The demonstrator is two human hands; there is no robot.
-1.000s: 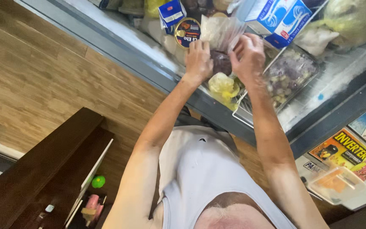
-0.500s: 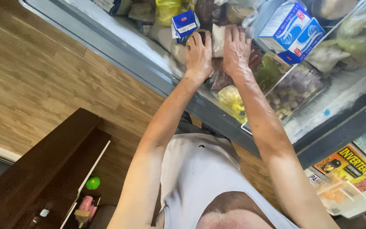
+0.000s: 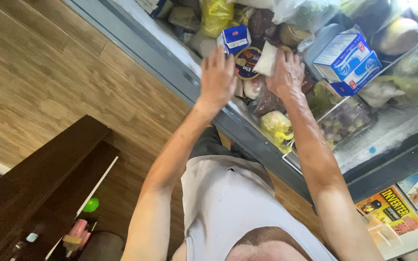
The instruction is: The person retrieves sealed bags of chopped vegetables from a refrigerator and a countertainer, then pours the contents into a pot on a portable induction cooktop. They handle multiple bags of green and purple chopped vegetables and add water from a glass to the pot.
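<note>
Two bare hands reach into an open chest freezer (image 3: 180, 77) above a wood-plank floor (image 3: 39, 72). Left to right: a dark wooden cabinet (image 3: 39, 183); the left hand (image 3: 217, 79), fingers spread and released, beside a round dark tin (image 3: 246, 62); the right hand (image 3: 286, 72), grasping a small white frosted packet (image 3: 268, 59) — its long axis running from the fingers toward the freezer's far side; then a blue-and-white carton (image 3: 347, 60).

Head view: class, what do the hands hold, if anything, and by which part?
Right hand grips the white packet by its lower edge. Left hand holds nothing visible.
</note>
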